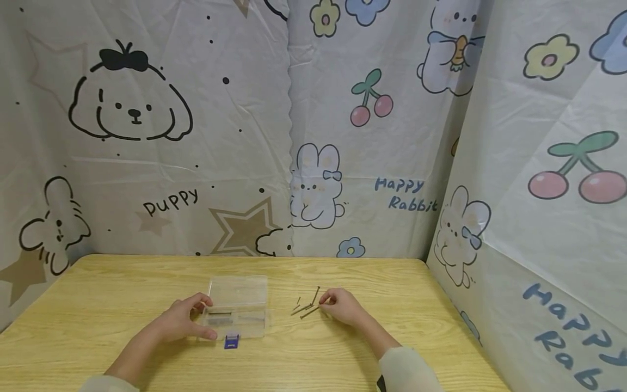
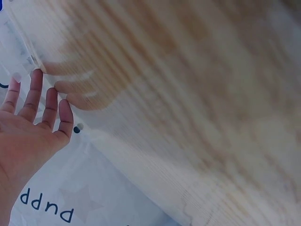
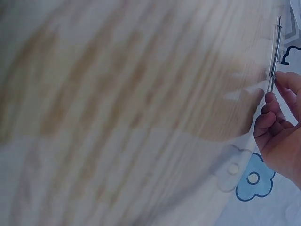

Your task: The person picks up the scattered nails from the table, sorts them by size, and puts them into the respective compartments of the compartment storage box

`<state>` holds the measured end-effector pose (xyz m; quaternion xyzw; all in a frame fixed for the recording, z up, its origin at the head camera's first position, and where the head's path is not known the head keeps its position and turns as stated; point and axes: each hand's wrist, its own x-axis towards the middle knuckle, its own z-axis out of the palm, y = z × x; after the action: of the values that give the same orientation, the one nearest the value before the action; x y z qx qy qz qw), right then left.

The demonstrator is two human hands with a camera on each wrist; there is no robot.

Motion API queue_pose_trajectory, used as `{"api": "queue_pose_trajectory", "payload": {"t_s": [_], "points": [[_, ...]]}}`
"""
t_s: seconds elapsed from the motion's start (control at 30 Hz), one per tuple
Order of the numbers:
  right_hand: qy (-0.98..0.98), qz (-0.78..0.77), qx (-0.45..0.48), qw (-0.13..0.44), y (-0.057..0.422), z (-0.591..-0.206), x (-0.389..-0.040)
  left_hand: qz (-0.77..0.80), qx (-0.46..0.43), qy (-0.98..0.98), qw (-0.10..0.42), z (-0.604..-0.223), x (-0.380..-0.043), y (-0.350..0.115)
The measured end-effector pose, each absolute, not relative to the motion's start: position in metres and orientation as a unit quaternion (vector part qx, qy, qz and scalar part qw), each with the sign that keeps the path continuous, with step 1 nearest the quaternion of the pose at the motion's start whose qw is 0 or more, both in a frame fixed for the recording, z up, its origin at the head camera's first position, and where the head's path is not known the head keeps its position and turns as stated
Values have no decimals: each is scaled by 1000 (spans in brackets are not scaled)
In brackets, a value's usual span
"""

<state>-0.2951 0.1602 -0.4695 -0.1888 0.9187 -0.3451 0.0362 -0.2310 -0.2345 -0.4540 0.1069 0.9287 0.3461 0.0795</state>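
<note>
A clear plastic box [image 1: 251,328] with its lid [image 1: 238,291] raised sits left of centre in the head view. It has compartments with thin metal pieces [image 1: 219,320] inside and a blue latch [image 1: 232,342] at the front. My left hand [image 1: 182,320] holds the box's left side, thumb at the front and fingers farther back. To the right, my right hand [image 1: 343,306] pinches the near end of a long nail [image 1: 308,313]. In the right wrist view that nail [image 3: 275,49] extends past the fingertips. More nails [image 1: 315,295] lie beside it, with small pins [image 1: 297,301] to their left.
The wood-grain table [image 1: 289,365] spreads around both hands. Patterned cloth [image 1: 254,125] hangs behind its back edge, and another cloth panel [image 1: 548,239] stands along the right side.
</note>
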Motion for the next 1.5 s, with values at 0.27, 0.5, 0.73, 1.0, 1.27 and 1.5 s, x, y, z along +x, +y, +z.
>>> {"api": "queue_pose_trajectory", "payload": {"t_s": [0.27,0.5,0.73,1.0,1.27,1.5], "points": [[923,-333,-187,46,159,-471,-293,349,103,928,82,-455,-230,-233],[930,-304,-204,39,159,-472,-295,346,105,929,77,-454,-231,-233],[923,-307,-226,61,159,-469,-292,346,108,928,80,-454,-231,-235],[908,-333,-237,89,159,-468,-288,346,109,929,79,-454,-231,-235],[896,-363,-246,76,157,-466,-285,344,105,929,81,-453,-232,-235],[890,-392,-224,70,148,-466,-283,348,102,928,85,-454,-232,-235]]}}
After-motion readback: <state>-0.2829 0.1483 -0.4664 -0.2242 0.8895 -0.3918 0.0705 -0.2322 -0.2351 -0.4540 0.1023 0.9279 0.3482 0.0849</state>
